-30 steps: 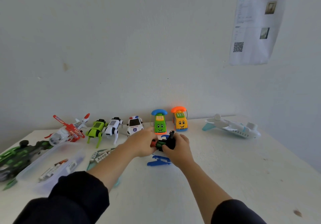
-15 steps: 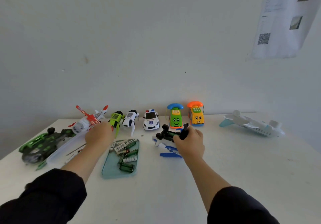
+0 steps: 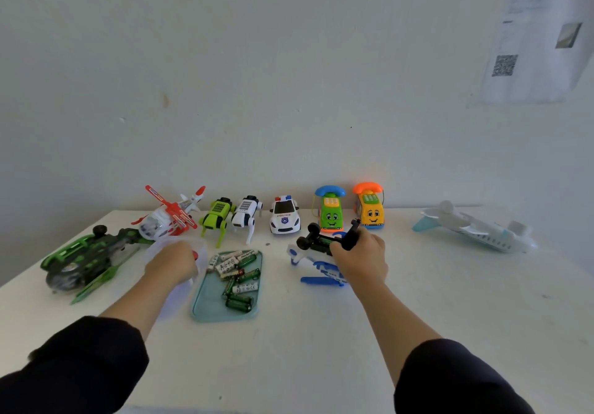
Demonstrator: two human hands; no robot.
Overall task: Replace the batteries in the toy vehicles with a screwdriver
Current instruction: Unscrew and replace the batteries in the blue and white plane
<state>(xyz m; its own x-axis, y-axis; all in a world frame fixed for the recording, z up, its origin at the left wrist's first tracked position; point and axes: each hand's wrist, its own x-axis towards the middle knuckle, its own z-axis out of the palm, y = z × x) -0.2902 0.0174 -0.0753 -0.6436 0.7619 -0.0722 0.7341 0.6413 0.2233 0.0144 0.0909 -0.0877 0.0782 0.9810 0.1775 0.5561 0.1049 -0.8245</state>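
On the white bench [image 3: 418, 301], the right hand [image 3: 361, 257] grips an upturned blue-and-white toy helicopter [image 3: 316, 257]. The left hand [image 3: 172, 262] reaches over a clear box [image 3: 180, 288]; its grip cannot be told. Batteries [image 3: 239, 272] lie on the teal tray [image 3: 205, 307] between the hands.

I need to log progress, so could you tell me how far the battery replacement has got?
Done: nothing can be confirmed. In hand: the right hand grips an upturned blue-and-white toy, wheels up, a green battery showing in its belly, while the left hand reaches into a clear plastic box beside the battery tray. Left: the police car and the others look untouched.
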